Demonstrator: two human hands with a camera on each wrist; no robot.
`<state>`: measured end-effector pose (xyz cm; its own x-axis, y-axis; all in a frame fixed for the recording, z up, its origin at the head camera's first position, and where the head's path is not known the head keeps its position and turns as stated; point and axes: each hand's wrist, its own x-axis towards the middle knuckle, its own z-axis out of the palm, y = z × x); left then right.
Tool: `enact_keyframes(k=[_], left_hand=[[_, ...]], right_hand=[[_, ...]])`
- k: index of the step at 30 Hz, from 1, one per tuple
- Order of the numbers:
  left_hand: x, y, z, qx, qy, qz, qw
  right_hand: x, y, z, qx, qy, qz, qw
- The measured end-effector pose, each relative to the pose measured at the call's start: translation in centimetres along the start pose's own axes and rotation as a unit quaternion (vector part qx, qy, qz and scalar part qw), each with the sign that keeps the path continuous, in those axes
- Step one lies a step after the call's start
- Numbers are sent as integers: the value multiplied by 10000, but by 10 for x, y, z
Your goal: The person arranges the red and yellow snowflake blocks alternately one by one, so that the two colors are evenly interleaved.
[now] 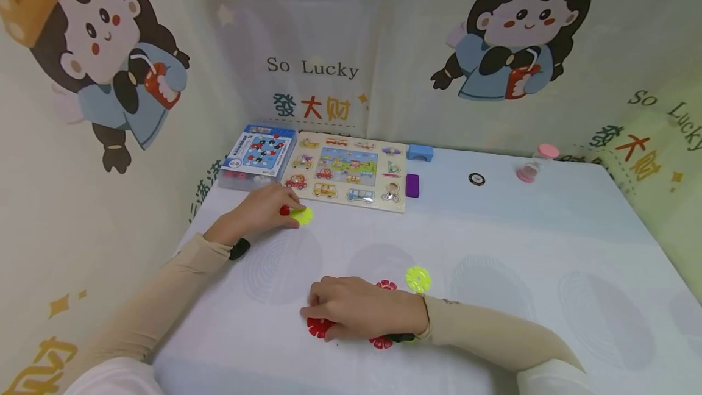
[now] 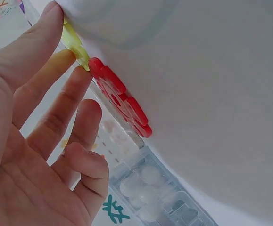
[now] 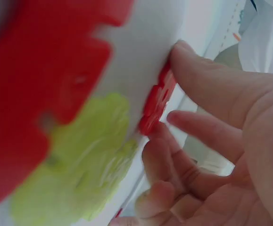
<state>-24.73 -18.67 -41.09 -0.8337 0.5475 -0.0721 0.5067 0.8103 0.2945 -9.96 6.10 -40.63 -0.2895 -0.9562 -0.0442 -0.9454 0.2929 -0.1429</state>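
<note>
In the head view my left hand (image 1: pixel 269 209) is at the left of the table, thumb and fingertips at the edges of a yellow snowflake disc (image 1: pixel 303 216). A red snowflake disc (image 2: pixel 119 96) lies flat beside the yellow one in the left wrist view, close to the fingertips. My right hand (image 1: pixel 362 306), nearer the front, holds another red snowflake disc (image 1: pixel 318 327) by its edges between thumb and fingers. Under and behind that wrist lie more red discs (image 1: pixel 382 342), partly hidden. A separate yellow disc (image 1: pixel 418 279) rests just beyond the right wrist.
Behind the left hand stand a clear-lidded box (image 1: pixel 249 160) and a wooden picture puzzle board (image 1: pixel 351 169). A blue arch block (image 1: pixel 420 152), a purple block (image 1: pixel 412 186), a black round chip (image 1: pixel 476 179) and a pink-capped sand timer (image 1: pixel 537 163) sit farther right. Printed cloth walls enclose the table.
</note>
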Motion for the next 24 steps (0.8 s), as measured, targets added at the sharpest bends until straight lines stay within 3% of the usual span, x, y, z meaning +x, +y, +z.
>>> enact_keyframes(k=[7, 14, 19, 24], left_hand=[[0, 3, -2, -29, -37, -111, 9999], [0, 2, -3, 0, -19, -119, 9999], [1, 2, -2, -16, -84, -205, 9998], [1, 3, -1, -60, -97, -244, 9996]], right_hand=[[3, -4, -4, -30, -263, 204, 9994], [2, -7, -3, -712, 215, -78, 9972], [3, -8, -5, -514, 88, -147, 9985], [4, -6, -9, -202, -306, -118, 9993]])
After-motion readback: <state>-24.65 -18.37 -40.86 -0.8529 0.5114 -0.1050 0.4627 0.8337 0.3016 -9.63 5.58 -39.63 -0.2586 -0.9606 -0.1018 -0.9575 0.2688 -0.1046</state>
